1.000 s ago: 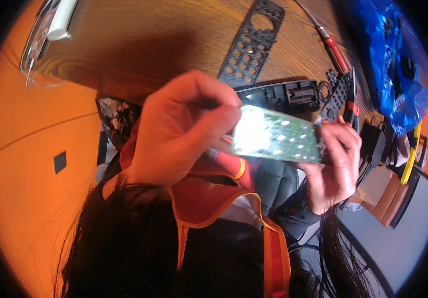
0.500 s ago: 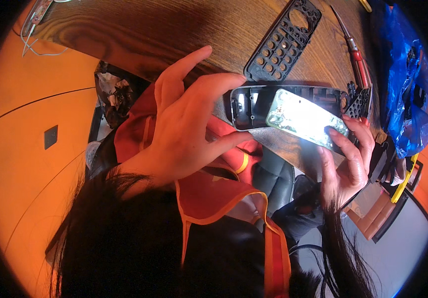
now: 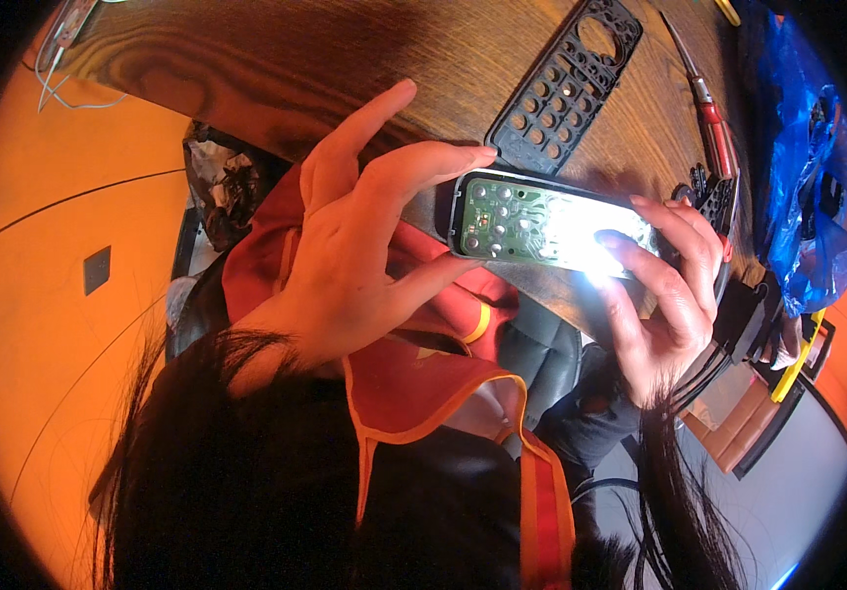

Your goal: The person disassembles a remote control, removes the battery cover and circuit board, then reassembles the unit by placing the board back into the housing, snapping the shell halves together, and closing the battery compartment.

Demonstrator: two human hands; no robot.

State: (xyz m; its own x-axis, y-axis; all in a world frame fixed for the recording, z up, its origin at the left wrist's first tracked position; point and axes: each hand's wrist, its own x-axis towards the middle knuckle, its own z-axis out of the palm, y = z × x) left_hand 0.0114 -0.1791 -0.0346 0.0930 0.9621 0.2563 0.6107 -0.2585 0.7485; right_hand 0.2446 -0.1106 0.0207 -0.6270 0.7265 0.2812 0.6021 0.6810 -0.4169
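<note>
A green circuit board (image 3: 517, 218) with round metal contacts lies in the long black plastic casing (image 3: 455, 224), its right part washed out by bright light. My left hand (image 3: 354, 241) grips the casing's left end between thumb and index finger, with another finger stretched out over the table. At the other end, my right hand (image 3: 674, 295) closes round the board and casing, fingertips on the board's bright surface. Just beyond the casing, a black front shell (image 3: 551, 110) with rows of round holes and one large hole rests on the wooden table.
A red-handled screwdriver (image 3: 710, 128) lies at the right, near small black perforated parts (image 3: 710, 195). Blue plastic bags (image 3: 807, 197) are bunched at the far right. A dark bag (image 3: 222, 192) hangs below the table's left edge; a thin cable (image 3: 55, 74) lies at the upper left.
My right hand has moved the board left and turned it level, from tilted above the casing to lined up inside it. The left hand stays at the casing's end.
</note>
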